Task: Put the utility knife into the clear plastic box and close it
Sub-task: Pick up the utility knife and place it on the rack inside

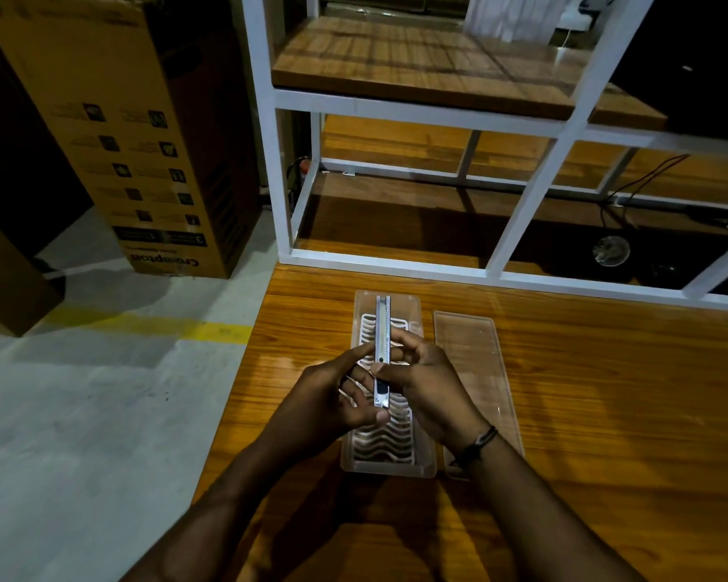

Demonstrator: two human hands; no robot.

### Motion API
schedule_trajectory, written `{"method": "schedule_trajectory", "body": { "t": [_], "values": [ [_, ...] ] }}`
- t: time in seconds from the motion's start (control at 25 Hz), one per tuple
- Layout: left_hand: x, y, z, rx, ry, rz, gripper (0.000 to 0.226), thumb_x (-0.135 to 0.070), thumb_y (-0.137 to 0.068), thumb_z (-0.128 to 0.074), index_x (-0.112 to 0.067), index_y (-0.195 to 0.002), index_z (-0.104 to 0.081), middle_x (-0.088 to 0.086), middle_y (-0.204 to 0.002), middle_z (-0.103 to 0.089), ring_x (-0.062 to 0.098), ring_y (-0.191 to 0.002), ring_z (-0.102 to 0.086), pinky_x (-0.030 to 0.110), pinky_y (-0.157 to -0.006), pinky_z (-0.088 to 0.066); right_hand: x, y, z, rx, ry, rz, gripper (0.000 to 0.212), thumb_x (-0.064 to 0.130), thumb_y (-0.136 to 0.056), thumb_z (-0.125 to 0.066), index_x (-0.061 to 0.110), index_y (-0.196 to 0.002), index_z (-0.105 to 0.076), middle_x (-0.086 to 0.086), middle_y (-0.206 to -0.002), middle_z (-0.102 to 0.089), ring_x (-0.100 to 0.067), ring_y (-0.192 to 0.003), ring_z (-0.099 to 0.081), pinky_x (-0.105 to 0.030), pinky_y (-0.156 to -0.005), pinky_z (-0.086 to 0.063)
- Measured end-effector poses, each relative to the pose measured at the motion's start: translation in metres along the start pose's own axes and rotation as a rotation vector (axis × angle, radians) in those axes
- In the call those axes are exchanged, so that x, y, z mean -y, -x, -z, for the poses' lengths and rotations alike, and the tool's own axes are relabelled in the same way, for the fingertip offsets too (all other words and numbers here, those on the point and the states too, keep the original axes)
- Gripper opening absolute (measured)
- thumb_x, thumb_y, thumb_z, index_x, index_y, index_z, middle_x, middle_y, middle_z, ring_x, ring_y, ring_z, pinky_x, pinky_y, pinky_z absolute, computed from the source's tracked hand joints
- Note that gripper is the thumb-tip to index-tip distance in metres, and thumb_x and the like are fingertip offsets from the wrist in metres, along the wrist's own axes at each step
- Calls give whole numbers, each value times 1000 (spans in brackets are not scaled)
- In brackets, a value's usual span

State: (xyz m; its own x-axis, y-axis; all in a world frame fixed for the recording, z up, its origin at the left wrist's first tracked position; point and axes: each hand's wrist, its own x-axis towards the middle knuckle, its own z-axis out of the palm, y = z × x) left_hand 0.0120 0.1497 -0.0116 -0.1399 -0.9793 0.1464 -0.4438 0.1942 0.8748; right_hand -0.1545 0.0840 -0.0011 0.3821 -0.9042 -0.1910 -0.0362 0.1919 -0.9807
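Observation:
A silver utility knife (382, 329) is held lengthwise above the clear plastic box (417, 466), which lies open on the wooden table with a white wavy insert (381, 445) inside. My right hand (427, 386) grips the knife's middle between thumb and fingers. My left hand (333, 396) touches the knife from the left, its index finger against the handle and the other fingers spread beneath. The box's clear lid (475, 371) lies flat on the table just right of the box.
The wooden table (606, 413) ends at its left edge beside a grey concrete floor (80, 413) with a yellow line. A white metal frame (522, 228) with wooden shelves stands behind the table. A tall cardboard carton (144, 140) stands at the far left.

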Motion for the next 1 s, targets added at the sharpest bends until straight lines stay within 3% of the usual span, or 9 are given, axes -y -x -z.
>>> {"method": "schedule_trajectory", "body": {
  "t": [0.12,0.24,0.36,0.48,0.6,0.68,0.84,1.0],
  "values": [
    [5,-1,1,5,-84,-22,93,-28,-71,-92,-32,-150,-44,-13,-98,-69,8,-78,-70,15,-65,-56,5,5,0,-30,45,11,48,-6,-87,-68,17,-129,-67,-9,-98,-76,-25,-88,-75,-29,-70,-58],
    [11,-3,7,-46,-134,19,81,-45,-72,-88,-29,-144,-55,-10,-117,-67,5,-88,-66,16,-70,-53,5,10,1,-166,239,0,66,-3,-83,-76,25,-140,-58,0,-95,-68,-18,-84,-72,-25,-65,-57],
    [12,-9,12,-189,-96,189,63,-35,-81,-84,-22,-138,-61,-5,-125,-64,8,-90,-69,27,-72,-59,-4,14,-3,-229,539,92,76,5,-78,-81,32,-144,-53,9,-102,-66,-13,-89,-67,-18,-70,-53],
    [15,-13,10,-168,-78,310,54,-27,-85,-80,-20,-136,-63,-2,-117,-72,21,-90,-75,37,-76,-63,-13,9,-16,-254,770,147,68,5,-82,-74,23,-145,-55,-4,-117,-67,-16,-100,-63,-4,-74,-41],
    [19,-13,9,-145,36,410,45,-19,-88,-78,-18,-131,-65,-3,-92,-75,11,-59,-75,26,-50,-59,-25,-1,-28,-218,899,70,55,13,-85,-68,24,-138,-62,-9,-124,-66,-25,-115,-58,-21,-88,-42],
    [16,-13,7,-146,121,454,38,-11,-90,-76,-12,-128,-67,-2,-82,-71,3,-47,-70,16,-41,-51,-34,-9,-32,-214,963,-8,48,22,-82,-67,25,-129,-66,-8,-126,-66,-27,-117,-60,-27,-93,-48],
    [14,-11,5,-150,166,469,30,-11,-93,-73,-13,-122,-69,2,-75,-67,0,-43,-66,15,-38,-48,-41,-19,-34,-227,969,-110,45,21,-77,-64,21,-122,-69,-15,-128,-60,-34,-118,-61,-36,-98,-53],
    [16,-14,6,-132,169,498,29,-13,-92,-73,-19,-120,-71,-2,-64,-72,10,-48,-68,22,-42,-53,-33,-14,-40,-196,1108,-175,48,20,-87,-61,15,-134,-57,-19,-137,-49,-43,-125,-52,-41,-105,-45]
  ]
}}
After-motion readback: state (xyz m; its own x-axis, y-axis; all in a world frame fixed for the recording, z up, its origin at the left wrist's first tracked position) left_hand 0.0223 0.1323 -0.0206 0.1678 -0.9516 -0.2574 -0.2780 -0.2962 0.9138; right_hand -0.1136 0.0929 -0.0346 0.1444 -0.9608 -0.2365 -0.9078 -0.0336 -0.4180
